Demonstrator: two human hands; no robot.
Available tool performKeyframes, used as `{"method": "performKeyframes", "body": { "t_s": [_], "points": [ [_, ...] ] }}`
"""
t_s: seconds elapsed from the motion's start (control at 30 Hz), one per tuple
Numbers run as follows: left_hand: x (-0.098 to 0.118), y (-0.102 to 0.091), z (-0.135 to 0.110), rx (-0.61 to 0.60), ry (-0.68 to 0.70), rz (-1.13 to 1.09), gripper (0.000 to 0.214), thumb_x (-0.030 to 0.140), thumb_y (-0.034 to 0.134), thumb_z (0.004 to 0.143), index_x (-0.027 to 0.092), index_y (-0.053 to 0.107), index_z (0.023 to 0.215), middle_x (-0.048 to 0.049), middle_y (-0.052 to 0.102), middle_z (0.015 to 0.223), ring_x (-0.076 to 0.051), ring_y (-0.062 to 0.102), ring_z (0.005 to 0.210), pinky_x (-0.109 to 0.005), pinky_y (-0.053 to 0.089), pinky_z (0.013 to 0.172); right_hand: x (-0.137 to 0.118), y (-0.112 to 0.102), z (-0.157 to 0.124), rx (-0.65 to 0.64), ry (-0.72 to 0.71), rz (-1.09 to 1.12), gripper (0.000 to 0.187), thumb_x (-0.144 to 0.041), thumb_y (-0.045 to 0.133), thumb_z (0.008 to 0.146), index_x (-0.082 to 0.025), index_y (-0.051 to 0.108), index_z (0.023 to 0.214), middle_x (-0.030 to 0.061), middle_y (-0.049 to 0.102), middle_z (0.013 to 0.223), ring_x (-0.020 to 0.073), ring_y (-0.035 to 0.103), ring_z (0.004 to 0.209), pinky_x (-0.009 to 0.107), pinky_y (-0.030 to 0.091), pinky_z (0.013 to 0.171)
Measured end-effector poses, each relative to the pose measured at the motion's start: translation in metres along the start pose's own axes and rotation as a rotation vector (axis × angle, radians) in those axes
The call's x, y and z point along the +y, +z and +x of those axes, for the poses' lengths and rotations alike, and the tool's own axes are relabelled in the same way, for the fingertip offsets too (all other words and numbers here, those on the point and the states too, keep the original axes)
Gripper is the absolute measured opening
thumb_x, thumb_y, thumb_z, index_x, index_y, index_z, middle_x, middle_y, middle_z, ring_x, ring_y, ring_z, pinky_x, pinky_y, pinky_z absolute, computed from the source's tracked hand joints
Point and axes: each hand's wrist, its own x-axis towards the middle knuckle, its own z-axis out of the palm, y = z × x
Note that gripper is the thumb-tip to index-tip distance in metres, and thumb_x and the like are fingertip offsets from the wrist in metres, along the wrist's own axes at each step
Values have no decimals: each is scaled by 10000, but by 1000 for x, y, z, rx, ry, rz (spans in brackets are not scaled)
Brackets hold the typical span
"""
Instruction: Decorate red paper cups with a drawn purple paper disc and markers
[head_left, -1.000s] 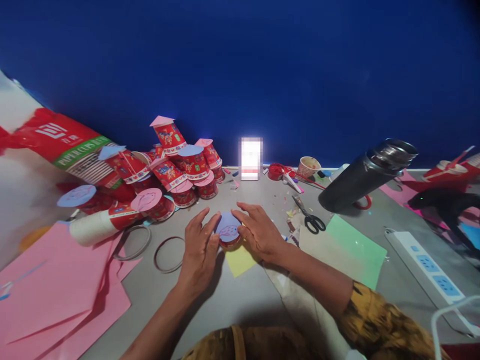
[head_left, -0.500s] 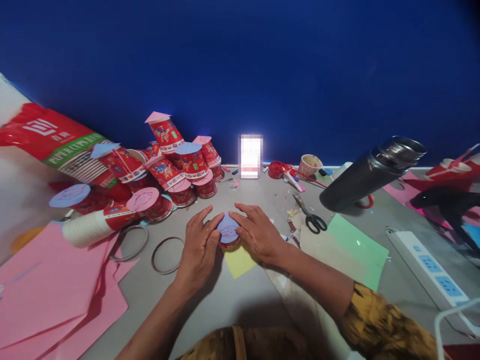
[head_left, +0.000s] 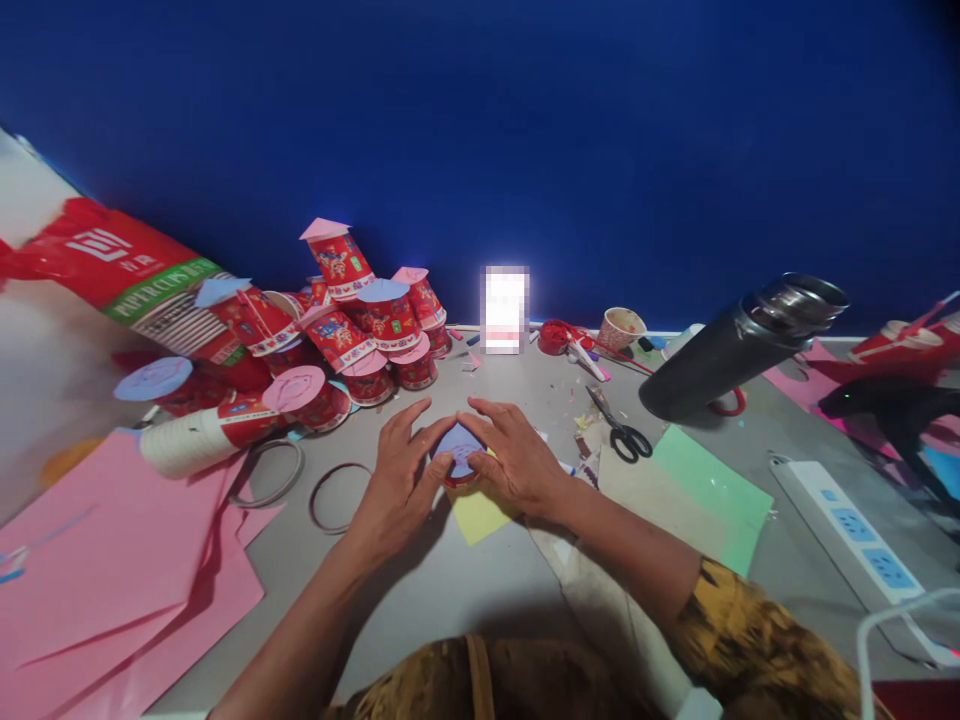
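A small red paper cup (head_left: 459, 485) stands upside down in front of me, with a blue paper disc (head_left: 459, 450) with purple scribbles on its top. From the left, my left hand (head_left: 409, 478) grips the covered cup, its thumb and index fingertip on the disc. My right hand (head_left: 525, 465) closes in from the opposite side in the same way. Both index fingertips nearly meet at the disc's far edge, and the outer fingers reach forward. A yellow paper piece (head_left: 480, 518) lies just under and in front of the cup.
Left are stacked red paper cups (head_left: 386, 325) with paper tops, a paper-cup bag (head_left: 150, 275), pink sheets (head_left: 112, 580) and tape rings (head_left: 339, 497). Scissors (head_left: 628, 440), a green sheet (head_left: 709, 490), a dark flask (head_left: 727, 350) and a power strip (head_left: 855, 530) are right. A blurred bright rectangle (head_left: 504, 310) stands behind.
The view has shifted slightly. My thumbs have moved inward over the blue disc, and the index fingertips have come closer together at its far edge. The cup stays in place.
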Motion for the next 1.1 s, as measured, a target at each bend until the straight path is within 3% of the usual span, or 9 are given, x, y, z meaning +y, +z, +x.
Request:
{"method": "performKeyframes", "body": {
  "t_s": [0.3, 0.5, 0.7, 0.93, 1.1],
  "points": [
    [0, 1, -1, 6, -21, -9, 395, 409, 480, 1085, 272, 669, 1403, -146, 524, 1579, -317, 466, 1470, -599, 424, 1213, 1, -1, -1, -34, -14, -7, 582, -527, 390, 1122, -163, 526, 1555, 207, 513, 1602, 329, 476, 1431, 565, 445, 1199],
    [-2, 2, -2, 108, -167, -174, 443, 479, 503, 1072, 258, 679, 1414, -136, 606, 1522, -292, 532, 1451, -543, 433, 1227, 8, -4, -1, 112, -19, 103, 541, -451, 446, 1120, -200, 461, 1600, 191, 563, 1552, 297, 507, 1422, 539, 463, 1189],
    [0, 6, -1, 111, -251, -256, 417, 520, 561, 1034, 254, 784, 1266, -135, 654, 1472, -301, 586, 1405, -531, 455, 1208, 8, -4, 1, 86, 28, 90, 459, -435, 470, 1117, -281, 573, 1537, 145, 565, 1554, 296, 535, 1384, 548, 482, 1161],
    [0, 7, -1, 102, -258, -268, 408, 511, 583, 1021, 252, 789, 1259, -138, 666, 1461, -316, 595, 1400, -554, 442, 1220, 8, 1, -1, 70, 35, 80, 430, -415, 449, 1128, -247, 657, 1464, 156, 574, 1547, 287, 532, 1391, 533, 485, 1161],
    [1, 7, -11, 95, -280, -315, 546, 527, 617, 1004, 266, 617, 1484, -156, 578, 1554, -320, 580, 1418, -526, 533, 1147, 12, -5, -2, 180, 23, 135, 408, -343, 436, 1128, -255, 633, 1474, 155, 634, 1476, 272, 572, 1362, 529, 494, 1144]
  ]
}}
